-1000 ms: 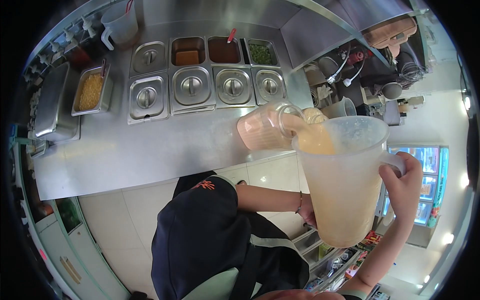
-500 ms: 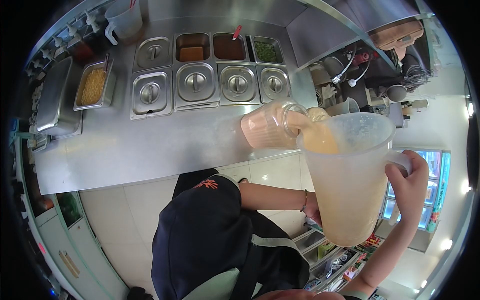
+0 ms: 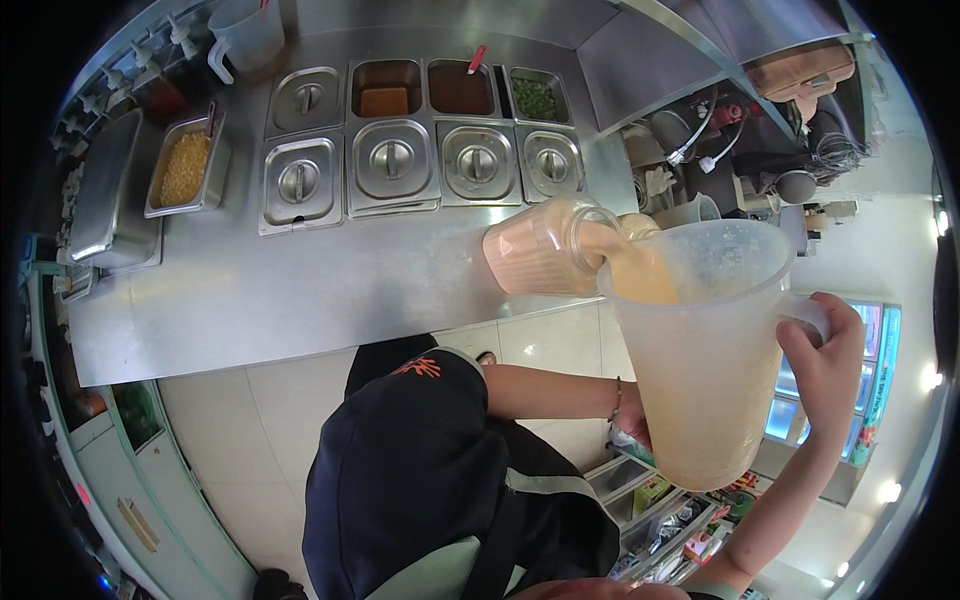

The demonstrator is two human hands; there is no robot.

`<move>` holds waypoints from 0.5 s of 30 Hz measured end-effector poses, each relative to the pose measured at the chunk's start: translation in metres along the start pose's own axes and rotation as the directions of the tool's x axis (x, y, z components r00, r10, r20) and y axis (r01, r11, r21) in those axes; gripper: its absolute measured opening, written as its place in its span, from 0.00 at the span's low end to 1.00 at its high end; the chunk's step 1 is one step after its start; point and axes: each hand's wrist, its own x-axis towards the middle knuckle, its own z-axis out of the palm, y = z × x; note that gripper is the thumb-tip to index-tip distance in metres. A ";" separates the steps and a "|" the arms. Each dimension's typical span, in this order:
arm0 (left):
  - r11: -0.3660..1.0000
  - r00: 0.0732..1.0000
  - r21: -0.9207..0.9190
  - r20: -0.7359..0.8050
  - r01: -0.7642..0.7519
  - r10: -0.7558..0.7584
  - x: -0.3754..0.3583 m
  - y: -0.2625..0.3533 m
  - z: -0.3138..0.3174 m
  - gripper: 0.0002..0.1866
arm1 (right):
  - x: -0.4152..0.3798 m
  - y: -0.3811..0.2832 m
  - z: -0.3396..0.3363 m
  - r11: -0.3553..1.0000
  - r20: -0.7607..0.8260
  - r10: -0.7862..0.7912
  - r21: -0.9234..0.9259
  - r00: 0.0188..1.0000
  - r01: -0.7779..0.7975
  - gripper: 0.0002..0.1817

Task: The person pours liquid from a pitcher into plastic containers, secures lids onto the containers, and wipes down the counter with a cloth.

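My right hand [image 3: 828,345] is closed around the handle of a large translucent plastic pitcher [image 3: 700,370], which is tilted toward the counter. Inside is a creamy, pale orange liquid. A stream of it [image 3: 605,243] runs from the pitcher's lip into the mouth of a clear ribbed jar [image 3: 540,250], largely filled with pinkish-orange liquid, at the counter's edge. My left hand [image 3: 630,415], with a bracelet at the wrist, is at the far side of the pitcher's lower body; its fingers are hidden there, so its grip does not show.
Lidded steel pans [image 3: 395,162] sit in the steel counter [image 3: 300,290], beside open pans of brown sauce [image 3: 460,90] and chopped greens [image 3: 533,98]. To the left are a pan of yellowish bits [image 3: 186,168] and another pitcher [image 3: 248,40]. Shelving with utensils and cables borders the right.
The pitcher and my right hand have shifted slightly to the right and up in view. Liquid still streams into the jar.
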 end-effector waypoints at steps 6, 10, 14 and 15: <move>1.000 1.000 -0.011 -0.017 0.013 -0.013 -0.002 0.004 0.003 0.27 | 0.005 -0.001 0.000 1.000 0.022 0.028 -0.004 0.999 -0.028 0.26; 1.000 1.000 -0.008 -0.022 0.001 -0.001 -0.007 0.005 0.012 0.28 | 0.004 -0.007 0.001 0.999 0.024 0.041 0.016 0.999 -0.042 0.27; 0.999 1.000 -0.036 0.022 -0.015 0.016 -0.004 0.004 0.010 0.28 | 0.008 -0.009 0.001 0.999 0.065 0.040 -0.012 0.997 -0.040 0.27; 1.000 0.999 -0.025 0.034 -0.011 0.012 -0.001 0.005 0.006 0.28 | 0.010 -0.009 0.001 0.999 0.084 0.047 -0.018 0.995 -0.046 0.27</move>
